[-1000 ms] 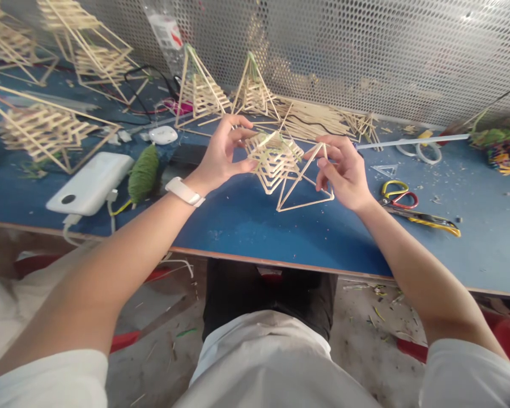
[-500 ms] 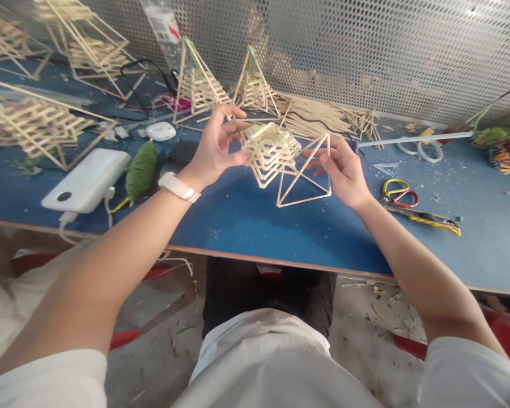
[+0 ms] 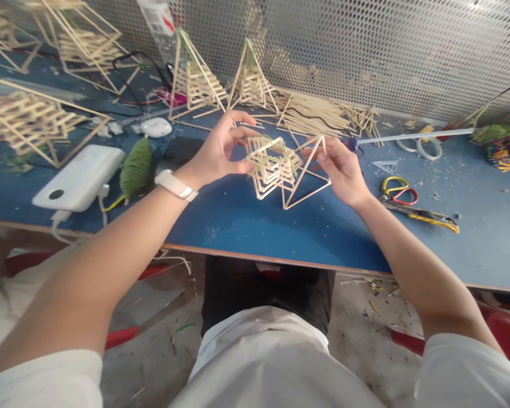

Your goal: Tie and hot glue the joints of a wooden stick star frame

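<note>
Between my hands, above the blue table, a wooden-stick pyramid point(image 3: 276, 170) lies tipped on its side. Its stepped layers of short sticks face left, with green thread around them, and its triangular outer frame points right. My left hand point(image 3: 225, 144) has its thumb and fingers at the left edge of the stepped layers, curved around that side. On the right, my right hand point(image 3: 340, 170) pinches the frame's sticks between thumb and fingers; some of those fingers are behind the sticks.
Similar pyramids point(image 3: 253, 85) stand at the back and left. Loose sticks point(image 3: 314, 113) lie along the mesh panel point(image 3: 365, 51). At left are a power bank point(image 3: 80, 175) and green thread point(image 3: 136, 167); at right, scissors point(image 3: 397, 190) and a cutter point(image 3: 433, 220).
The stick pyramid has turned and tilted slightly between my hands, its lower frame corner shifting right. My left hand has moved a little right and down with it. The whole view has shifted slightly.
</note>
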`<action>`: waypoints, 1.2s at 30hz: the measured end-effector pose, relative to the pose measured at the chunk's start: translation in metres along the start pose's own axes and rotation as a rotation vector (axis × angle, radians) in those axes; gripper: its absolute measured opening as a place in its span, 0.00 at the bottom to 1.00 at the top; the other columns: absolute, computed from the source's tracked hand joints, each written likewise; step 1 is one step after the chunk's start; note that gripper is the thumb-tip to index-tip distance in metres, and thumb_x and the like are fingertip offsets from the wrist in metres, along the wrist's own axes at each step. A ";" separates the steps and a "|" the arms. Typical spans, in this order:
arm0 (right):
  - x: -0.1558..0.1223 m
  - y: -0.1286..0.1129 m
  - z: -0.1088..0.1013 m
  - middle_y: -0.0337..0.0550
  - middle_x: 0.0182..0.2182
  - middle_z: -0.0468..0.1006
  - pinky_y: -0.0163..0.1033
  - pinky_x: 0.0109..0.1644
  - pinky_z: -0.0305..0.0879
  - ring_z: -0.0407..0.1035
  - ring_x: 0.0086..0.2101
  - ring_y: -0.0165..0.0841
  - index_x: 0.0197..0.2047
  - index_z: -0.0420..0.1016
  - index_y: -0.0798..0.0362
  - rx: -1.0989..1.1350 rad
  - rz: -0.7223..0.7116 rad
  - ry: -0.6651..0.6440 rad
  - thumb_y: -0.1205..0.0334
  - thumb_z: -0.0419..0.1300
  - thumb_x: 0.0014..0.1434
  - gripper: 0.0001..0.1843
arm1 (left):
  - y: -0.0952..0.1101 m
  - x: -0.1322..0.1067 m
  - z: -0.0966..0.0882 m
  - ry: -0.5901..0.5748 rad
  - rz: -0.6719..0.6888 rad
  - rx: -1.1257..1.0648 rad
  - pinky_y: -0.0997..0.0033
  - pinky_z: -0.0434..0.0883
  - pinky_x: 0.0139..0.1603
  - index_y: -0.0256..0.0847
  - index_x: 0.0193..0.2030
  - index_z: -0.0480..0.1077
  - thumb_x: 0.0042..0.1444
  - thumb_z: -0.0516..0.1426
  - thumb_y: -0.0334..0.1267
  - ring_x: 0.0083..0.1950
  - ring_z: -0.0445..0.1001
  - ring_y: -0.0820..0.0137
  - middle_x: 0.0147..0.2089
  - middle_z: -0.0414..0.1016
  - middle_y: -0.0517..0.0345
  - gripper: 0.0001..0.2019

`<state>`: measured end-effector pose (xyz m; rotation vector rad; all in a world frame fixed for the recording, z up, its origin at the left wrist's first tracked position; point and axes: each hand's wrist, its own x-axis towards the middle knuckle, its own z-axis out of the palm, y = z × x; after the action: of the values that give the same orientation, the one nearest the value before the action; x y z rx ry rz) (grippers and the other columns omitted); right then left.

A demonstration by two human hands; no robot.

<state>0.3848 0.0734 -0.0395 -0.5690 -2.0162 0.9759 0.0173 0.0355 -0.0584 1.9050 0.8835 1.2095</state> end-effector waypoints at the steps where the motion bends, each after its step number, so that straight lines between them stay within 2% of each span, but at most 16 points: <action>1: 0.000 0.001 0.000 0.43 0.61 0.91 0.65 0.64 0.90 0.88 0.61 0.51 0.73 0.79 0.37 0.000 -0.001 -0.003 0.28 0.61 0.80 0.31 | -0.001 0.000 0.000 -0.003 0.001 0.008 0.50 0.71 0.68 0.56 0.74 0.63 0.56 0.80 0.61 0.64 0.77 0.63 0.68 0.83 0.61 0.47; 7: -0.001 0.006 0.001 0.42 0.60 0.91 0.62 0.61 0.91 0.89 0.59 0.50 0.75 0.78 0.35 -0.016 0.017 -0.009 0.29 0.60 0.80 0.31 | -0.009 0.003 0.001 0.019 0.070 -0.013 0.48 0.75 0.62 0.52 0.71 0.66 0.52 0.82 0.62 0.63 0.82 0.56 0.64 0.86 0.51 0.48; 12: -0.001 0.005 0.001 0.42 0.60 0.90 0.61 0.61 0.91 0.88 0.60 0.50 0.76 0.78 0.35 -0.032 0.012 -0.018 0.28 0.59 0.81 0.32 | -0.010 0.001 -0.003 0.035 0.043 0.021 0.46 0.75 0.66 0.55 0.75 0.64 0.57 0.80 0.63 0.64 0.80 0.60 0.66 0.85 0.57 0.47; 16: -0.001 0.006 0.002 0.42 0.62 0.90 0.61 0.63 0.90 0.86 0.64 0.51 0.77 0.76 0.35 -0.049 0.008 -0.028 0.28 0.57 0.82 0.32 | -0.021 0.001 -0.001 0.054 0.089 0.096 0.44 0.76 0.69 0.54 0.74 0.65 0.50 0.83 0.61 0.72 0.81 0.51 0.66 0.84 0.52 0.51; 20: -0.002 0.005 0.004 0.42 0.62 0.90 0.62 0.64 0.90 0.85 0.66 0.51 0.78 0.75 0.34 -0.049 0.024 -0.032 0.27 0.57 0.81 0.33 | -0.028 0.001 0.004 0.085 0.107 0.125 0.44 0.76 0.70 0.55 0.74 0.66 0.51 0.82 0.57 0.73 0.82 0.48 0.67 0.83 0.49 0.49; 23: -0.002 0.002 0.006 0.43 0.61 0.90 0.64 0.64 0.89 0.86 0.62 0.52 0.78 0.75 0.33 -0.031 0.040 -0.033 0.27 0.57 0.81 0.33 | -0.027 0.000 0.008 0.095 0.107 0.127 0.44 0.76 0.69 0.57 0.73 0.67 0.47 0.83 0.53 0.72 0.83 0.48 0.67 0.83 0.49 0.50; 26: -0.003 -0.001 0.008 0.44 0.63 0.89 0.66 0.66 0.88 0.85 0.64 0.53 0.78 0.75 0.32 -0.025 0.044 -0.023 0.27 0.58 0.80 0.33 | -0.024 -0.001 0.012 0.101 0.106 0.132 0.43 0.76 0.69 0.57 0.73 0.67 0.46 0.84 0.52 0.73 0.83 0.47 0.70 0.81 0.48 0.50; 31: -0.005 -0.004 0.010 0.42 0.67 0.87 0.67 0.72 0.85 0.81 0.69 0.53 0.79 0.74 0.31 -0.021 0.049 -0.015 0.28 0.56 0.81 0.33 | -0.017 -0.003 0.019 0.082 0.097 0.165 0.44 0.76 0.71 0.53 0.74 0.66 0.47 0.83 0.55 0.73 0.82 0.46 0.70 0.82 0.46 0.52; 36: -0.005 -0.002 0.009 0.43 0.66 0.89 0.66 0.74 0.83 0.81 0.70 0.53 0.82 0.73 0.33 0.017 0.070 -0.024 0.28 0.55 0.82 0.35 | -0.013 -0.002 0.018 0.055 0.105 0.150 0.48 0.77 0.69 0.53 0.73 0.66 0.45 0.84 0.57 0.73 0.84 0.47 0.76 0.78 0.44 0.52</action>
<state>0.3803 0.0643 -0.0435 -0.6251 -2.0196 1.0452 0.0311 0.0371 -0.0754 2.0685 0.9357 1.2949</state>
